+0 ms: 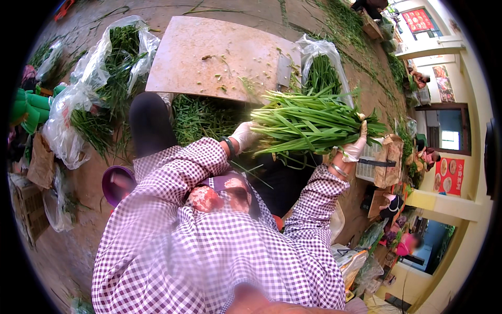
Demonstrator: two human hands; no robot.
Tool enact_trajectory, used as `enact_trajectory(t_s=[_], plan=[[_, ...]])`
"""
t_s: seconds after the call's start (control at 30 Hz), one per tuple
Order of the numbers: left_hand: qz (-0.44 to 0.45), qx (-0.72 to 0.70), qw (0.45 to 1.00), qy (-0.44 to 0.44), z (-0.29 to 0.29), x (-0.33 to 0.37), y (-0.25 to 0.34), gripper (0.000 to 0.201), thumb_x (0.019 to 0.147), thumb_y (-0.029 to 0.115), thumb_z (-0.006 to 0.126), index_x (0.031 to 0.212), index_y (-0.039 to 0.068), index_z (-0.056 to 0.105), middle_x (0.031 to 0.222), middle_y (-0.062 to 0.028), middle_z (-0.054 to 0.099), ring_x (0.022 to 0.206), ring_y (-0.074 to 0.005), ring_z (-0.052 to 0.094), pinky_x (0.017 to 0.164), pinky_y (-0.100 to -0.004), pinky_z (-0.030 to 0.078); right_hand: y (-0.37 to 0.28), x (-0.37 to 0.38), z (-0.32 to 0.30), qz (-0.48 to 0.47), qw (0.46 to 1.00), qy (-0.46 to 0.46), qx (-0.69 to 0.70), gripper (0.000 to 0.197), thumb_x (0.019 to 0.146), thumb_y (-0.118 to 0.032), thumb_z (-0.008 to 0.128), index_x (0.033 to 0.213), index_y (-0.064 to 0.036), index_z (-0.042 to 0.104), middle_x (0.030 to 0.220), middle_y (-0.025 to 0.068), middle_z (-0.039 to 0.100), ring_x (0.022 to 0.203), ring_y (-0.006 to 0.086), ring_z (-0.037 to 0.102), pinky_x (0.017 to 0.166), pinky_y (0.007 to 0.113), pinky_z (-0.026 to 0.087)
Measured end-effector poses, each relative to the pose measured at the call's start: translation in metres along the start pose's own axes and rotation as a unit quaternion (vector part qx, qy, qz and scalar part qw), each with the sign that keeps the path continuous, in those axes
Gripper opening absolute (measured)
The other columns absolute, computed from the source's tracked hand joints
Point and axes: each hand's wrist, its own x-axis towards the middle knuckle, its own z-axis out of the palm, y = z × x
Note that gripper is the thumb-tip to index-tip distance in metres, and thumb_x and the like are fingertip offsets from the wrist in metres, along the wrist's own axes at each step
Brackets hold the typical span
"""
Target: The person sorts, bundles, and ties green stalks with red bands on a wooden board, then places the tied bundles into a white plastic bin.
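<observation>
In the middle of the frame, right of centre, I hold a bundle of green stalks (314,123) between both gloved hands. My left hand (243,136) is closed on the pale cut ends, and my right hand (357,146) is wrapped round the leafy part further right. The bundle's long axis runs left to right across the picture, so each hand has one end. Above it lies a flat board (209,55), with an open bag of greens (321,70) just beside it.

One wooden board (219,55), three plastic bags of greens (112,57).
</observation>
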Motion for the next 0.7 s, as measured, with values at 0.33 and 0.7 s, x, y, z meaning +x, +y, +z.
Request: enact_trajectory(t_s=[0.33,0.7], plan=[[-0.109,-0.241,0.961,0.077,0.004,0.0,0.02,0.024,0.088,0.001,0.068,0.112,-0.002,0.067,0.108,-0.0017,0.069,0.096,-0.009,0.061,0.086,-0.0258,0.052,-0.006,0.009,0.01,0.021,0.993,-0.103,0.053,0.016,0.096,-0.018,0.061,0.104,-0.0041,0.065,0.106,0.0076,0.068,0.104,0.0221,0.061,0.1,0.041,0.046],[-0.081,-0.212,0.968,0.106,-0.014,-0.004,0.019,0.016,0.086,0.001,0.069,0.102,-0.003,0.071,0.102,-0.0048,0.07,0.089,-0.0124,0.061,0.081,-0.0266,0.051,0.008,0.012,0.014,-0.024,0.995,-0.091,0.026,0.015,0.095,-0.015,0.062,0.103,-0.0036,0.065,0.105,0.0088,0.068,0.103,0.0214,0.062,0.1,0.041,0.048]])
